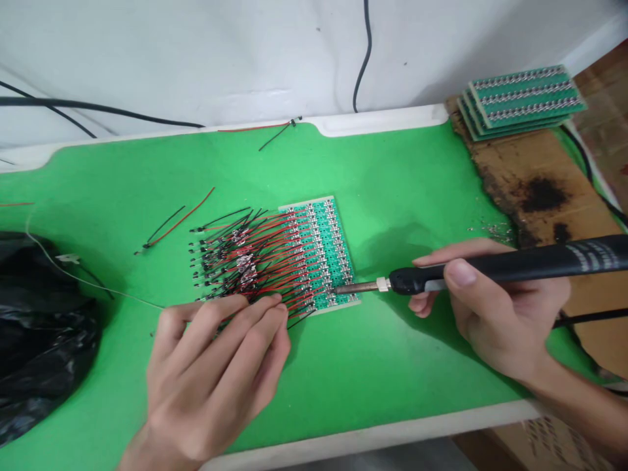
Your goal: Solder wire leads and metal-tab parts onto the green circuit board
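Note:
My right hand [495, 307] grips a soldering iron [530, 261] by its black handle. The iron's metal tip is over the lower right part of a green circuit board [318, 255] that bears rows of small silvery parts. With its fingers pinched together, my left hand [220, 373] is at the board's lower left, on one of the wires there; the fingertips partly hide it. Many red and black wires [265, 261] fan out leftward from the board, with small black components [199, 252] at their far ends.
A stack of similar boards [527, 98] rests on scorched cardboard [540, 190] at the right. Solder bits [495, 229] lie beside it. A black plastic bag [44, 340] stands at the left, near a loose wired component [171, 222]. Another wired component [279, 131] lies at the back edge.

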A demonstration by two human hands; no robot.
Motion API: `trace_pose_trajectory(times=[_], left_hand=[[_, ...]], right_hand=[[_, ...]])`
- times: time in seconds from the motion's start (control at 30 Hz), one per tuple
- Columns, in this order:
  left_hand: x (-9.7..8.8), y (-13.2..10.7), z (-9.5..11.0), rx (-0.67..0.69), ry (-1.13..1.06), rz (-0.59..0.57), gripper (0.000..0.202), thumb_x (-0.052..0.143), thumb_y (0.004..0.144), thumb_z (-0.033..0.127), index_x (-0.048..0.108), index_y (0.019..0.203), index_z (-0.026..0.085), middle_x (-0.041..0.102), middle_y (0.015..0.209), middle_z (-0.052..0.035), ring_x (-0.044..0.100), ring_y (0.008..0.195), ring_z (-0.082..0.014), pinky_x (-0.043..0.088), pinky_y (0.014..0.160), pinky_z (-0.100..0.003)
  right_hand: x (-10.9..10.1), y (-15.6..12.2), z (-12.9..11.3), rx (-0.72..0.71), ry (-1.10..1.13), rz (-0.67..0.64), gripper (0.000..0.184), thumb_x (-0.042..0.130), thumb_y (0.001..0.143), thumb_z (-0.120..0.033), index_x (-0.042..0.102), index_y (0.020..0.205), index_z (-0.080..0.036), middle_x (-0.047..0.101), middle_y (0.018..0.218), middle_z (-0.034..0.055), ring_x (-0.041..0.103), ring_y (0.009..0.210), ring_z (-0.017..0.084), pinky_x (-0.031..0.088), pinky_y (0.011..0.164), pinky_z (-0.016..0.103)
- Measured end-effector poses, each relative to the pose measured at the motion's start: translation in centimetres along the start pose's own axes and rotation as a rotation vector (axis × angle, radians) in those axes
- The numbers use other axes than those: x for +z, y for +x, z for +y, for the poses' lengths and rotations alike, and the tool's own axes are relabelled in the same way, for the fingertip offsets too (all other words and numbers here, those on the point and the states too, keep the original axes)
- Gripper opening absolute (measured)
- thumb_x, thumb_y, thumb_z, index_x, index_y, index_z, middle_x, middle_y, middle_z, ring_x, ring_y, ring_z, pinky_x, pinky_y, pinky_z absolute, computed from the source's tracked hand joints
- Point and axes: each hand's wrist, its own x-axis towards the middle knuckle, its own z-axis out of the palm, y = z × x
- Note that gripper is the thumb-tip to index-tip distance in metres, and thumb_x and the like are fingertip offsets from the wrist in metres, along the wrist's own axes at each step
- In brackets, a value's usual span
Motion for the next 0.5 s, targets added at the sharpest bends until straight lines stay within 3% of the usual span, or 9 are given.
trace_pose_trajectory(times=[0.5], left_hand=[[0.17,0.08,0.38,0.025,0.017,-0.024,0.022,0.082,0.097,0.008,0.075,0.115,0.019,0.088,0.101,-0.0023,0.078,0.09,-0.0257,0.047,0.074,-0.047]], right_hand=[[0.0,0.08,-0.08,0.014,-0.002,0.0,0.008,0.086,0.103,-0.024,0.094,0.101,-0.024,0.08,0.068,0.0043,0.075,0.051,0.018,0.065,0.047,0.026]])
